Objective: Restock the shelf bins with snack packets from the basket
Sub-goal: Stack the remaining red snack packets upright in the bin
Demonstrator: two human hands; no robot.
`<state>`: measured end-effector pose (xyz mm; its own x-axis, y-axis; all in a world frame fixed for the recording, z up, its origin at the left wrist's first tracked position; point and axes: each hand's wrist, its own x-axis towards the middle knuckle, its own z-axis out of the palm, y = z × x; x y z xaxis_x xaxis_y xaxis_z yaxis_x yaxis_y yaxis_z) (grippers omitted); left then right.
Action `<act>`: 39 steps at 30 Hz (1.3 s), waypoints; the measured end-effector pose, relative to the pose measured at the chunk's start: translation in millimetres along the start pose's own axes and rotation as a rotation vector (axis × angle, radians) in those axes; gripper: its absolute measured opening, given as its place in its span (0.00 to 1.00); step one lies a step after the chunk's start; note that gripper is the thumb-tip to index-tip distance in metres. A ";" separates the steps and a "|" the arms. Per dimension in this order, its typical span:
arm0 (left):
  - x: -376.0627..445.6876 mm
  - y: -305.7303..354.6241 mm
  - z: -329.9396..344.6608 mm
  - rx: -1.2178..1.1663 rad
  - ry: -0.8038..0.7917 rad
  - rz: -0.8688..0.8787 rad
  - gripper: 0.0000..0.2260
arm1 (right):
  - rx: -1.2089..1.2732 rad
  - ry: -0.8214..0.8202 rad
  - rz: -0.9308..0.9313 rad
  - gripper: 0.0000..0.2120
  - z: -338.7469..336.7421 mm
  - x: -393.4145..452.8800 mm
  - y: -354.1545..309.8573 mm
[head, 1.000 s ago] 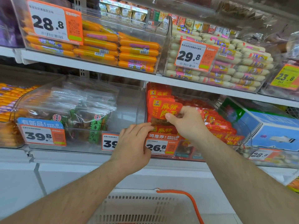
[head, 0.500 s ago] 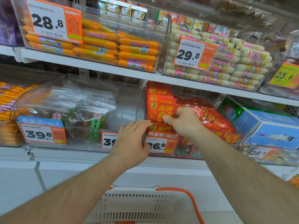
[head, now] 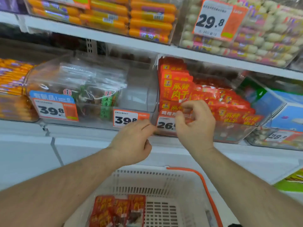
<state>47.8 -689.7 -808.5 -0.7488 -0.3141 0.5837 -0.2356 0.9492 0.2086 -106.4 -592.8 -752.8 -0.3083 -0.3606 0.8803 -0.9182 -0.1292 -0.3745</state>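
Red snack packets (head: pixel 178 89) stand in rows in a clear shelf bin (head: pixel 232 133) on the middle shelf. My right hand (head: pixel 195 123) hovers at the bin's front edge, fingers loosely curled just before the front packets, with nothing held. My left hand (head: pixel 132 141) hangs lower and to the left, in front of the shelf lip, loosely curled and empty. Below me is the white basket (head: pixel 147 179) with several more red packets (head: pixel 114 208) lying in its left part.
A clear bin of transparent snack bags (head: pixel 82 89) stands left of the red bin, a blue box (head: pixel 278 108) to its right. Orange sausages (head: pixel 147 18) and pale sausages (head: pixel 262 38) fill the shelf above. The basket's orange handle (head: pixel 206 185) runs along its right side.
My right hand let go of the red packet it was setting in the bin and drew back. My left hand left the bin's front edge and dropped. The view tilted down toward the basket.
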 end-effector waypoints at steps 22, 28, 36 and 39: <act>-117.7 -24.0 50.6 -0.004 -1.329 -0.452 0.06 | 0.015 -1.752 1.202 0.23 97.1 -401.5 -5.0; -112.8 -27.3 50.2 -0.042 -1.291 -0.532 0.13 | -0.050 -1.748 1.136 0.12 89.8 -419.3 -18.3; -91.1 -24.4 39.4 -0.002 -1.241 -0.583 0.18 | 0.029 -1.679 1.147 0.06 68.3 -335.0 12.3; -76.5 -23.1 33.6 0.044 -1.242 -0.632 0.21 | 0.013 -1.609 1.088 0.06 55.7 -282.5 27.9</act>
<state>89.7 -687.0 -884.2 -0.5572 -0.4851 -0.6739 -0.7380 0.6613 0.1343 -31.1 -545.9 -1028.1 -0.1668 -0.6532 -0.7386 -0.5180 0.6954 -0.4980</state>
